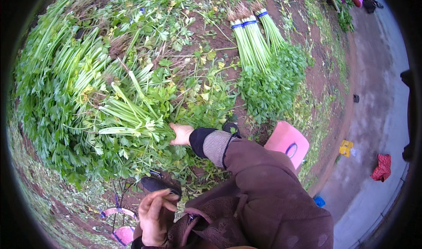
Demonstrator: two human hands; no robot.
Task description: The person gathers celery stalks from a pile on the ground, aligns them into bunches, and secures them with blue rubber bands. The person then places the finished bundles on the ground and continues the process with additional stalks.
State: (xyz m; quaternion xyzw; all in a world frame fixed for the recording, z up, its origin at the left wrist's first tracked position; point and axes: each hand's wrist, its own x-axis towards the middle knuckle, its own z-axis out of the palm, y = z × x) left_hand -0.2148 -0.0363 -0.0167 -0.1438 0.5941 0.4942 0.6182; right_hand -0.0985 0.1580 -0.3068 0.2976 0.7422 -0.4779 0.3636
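My right hand [181, 134] reaches out to the leafy end of a loose bunch of celery [127, 112] and closes around it, its fingers partly hidden by leaves. The stalks fan out to the left over a large heap of celery [49, 117] with roots on. Near my lap is my left hand [153, 212], fingers bent; a pale green leaf [179, 211] is by its fingertips, and whether it is pinched cannot be told. Celery bundles [254, 41] tied with blue bands lie at the upper middle, roots pointing up the picture.
A pink plastic piece [290, 143] with a roll of blue tape [291, 149] on it is beside my right arm. At lower left stands a thin metal frame with pink parts [123, 235]. A yellow object [346, 148] and a red mesh bag [381, 167] lie on the paved path.
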